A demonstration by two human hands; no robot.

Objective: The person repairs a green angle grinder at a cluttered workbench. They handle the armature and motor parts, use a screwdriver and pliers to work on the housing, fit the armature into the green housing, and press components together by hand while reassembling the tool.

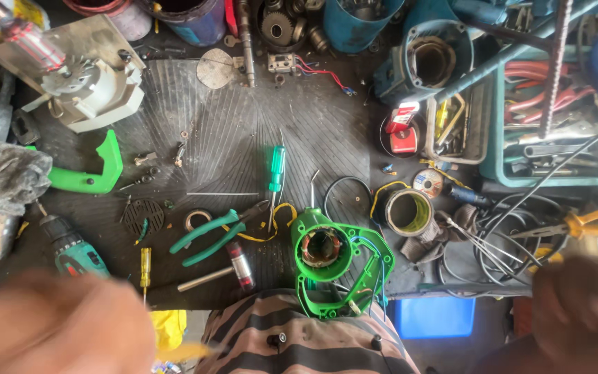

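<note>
My left hand [53, 325] is a large blur at the bottom left, close to the camera, above the bench's front edge near a small teal cordless drill [72, 251]. A yellow streak [178, 350] shows just right of it; whether the hand holds it is unclear. My right hand [583, 305] is blurred at the bottom right, below yellow-handled pliers [596, 221] and a tangle of black wires [500, 242]. Between the hands, a green power-tool housing [327, 257] with a copper-wound stator inside rests at the mat's front edge, against my striped shirt [306, 343].
On the ribbed black mat [209, 125] lie green-handled pliers [214, 235], a green screwdriver [276, 170], a green handle half [93, 176] and small screws. A white housing with a rotor [84, 83] sits back left. A teal tray of tools [555, 138] stands right.
</note>
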